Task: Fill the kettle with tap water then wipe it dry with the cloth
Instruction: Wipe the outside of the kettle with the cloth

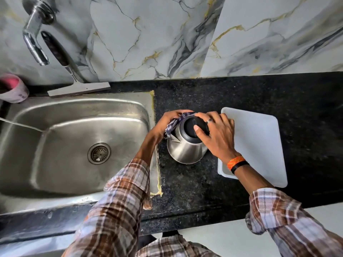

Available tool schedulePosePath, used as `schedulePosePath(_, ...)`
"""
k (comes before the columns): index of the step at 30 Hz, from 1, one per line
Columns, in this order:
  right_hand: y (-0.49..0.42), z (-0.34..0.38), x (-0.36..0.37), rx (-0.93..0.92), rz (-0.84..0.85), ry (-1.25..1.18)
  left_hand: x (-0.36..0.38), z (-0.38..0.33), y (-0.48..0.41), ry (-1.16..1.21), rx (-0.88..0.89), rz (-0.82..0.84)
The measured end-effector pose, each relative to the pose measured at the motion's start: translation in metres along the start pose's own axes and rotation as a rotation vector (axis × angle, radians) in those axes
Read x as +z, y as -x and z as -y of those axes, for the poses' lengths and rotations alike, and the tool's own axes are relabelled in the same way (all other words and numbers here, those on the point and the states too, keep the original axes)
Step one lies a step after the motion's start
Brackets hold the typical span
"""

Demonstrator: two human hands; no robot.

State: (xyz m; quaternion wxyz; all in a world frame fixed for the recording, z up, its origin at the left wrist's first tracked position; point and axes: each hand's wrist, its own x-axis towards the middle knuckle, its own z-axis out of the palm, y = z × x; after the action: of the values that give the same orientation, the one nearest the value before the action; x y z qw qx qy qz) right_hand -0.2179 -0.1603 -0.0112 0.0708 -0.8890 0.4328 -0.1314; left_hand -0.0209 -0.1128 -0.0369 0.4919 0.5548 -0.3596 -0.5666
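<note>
Between sink (78,115) and tray (259,138), left hand (167,123) presses cloth (175,123) on kettle (185,149); right hand (215,134) grips lid.

Black speckled stone countertop (241,93) runs along marble-patterned wall. Steel sink (78,112) set into left portion. Steel kettle (185,151) stands upright on countertop, just right of sink edge. White tray (259,138) lies flat on countertop, just right of kettle. Squeegee (78,89) rests behind sink, handle leaning on wall. Pink-rimmed container (13,89) at far-left edge.
</note>
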Motion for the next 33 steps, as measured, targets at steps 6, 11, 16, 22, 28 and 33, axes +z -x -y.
schedulePosePath(6, 0.002, -0.001, 0.003, 0.006, -0.023, -0.032, 0.011, 0.044, 0.021, 0.085, 0.003, -0.282)
schedulePosePath(11, 0.002, -0.004, 0.003, -0.042, -0.028, -0.034, 0.071, 0.073, 0.054, 0.324, 0.038, -0.732)
schedulePosePath(16, 0.003, -0.007, 0.001, -0.087, 0.003, -0.027, 0.127, 0.069, 0.071, 0.189, 0.185, -0.942)
schedulePosePath(22, 0.004, -0.006, -0.002, -0.075, 0.025, -0.053, 0.166, 0.098, 0.075, -0.014, 0.077, -0.999)
schedulePosePath(28, 0.022, -0.013, -0.001, -0.118, -0.058, -0.249, 0.167, 0.095, 0.092, -0.213, -0.154, -0.948)
schedulePosePath(33, 0.125, 0.026, 0.05, 0.371, -0.51, -0.506, 0.125, 0.091, 0.106, -0.229, -0.23, -0.849)
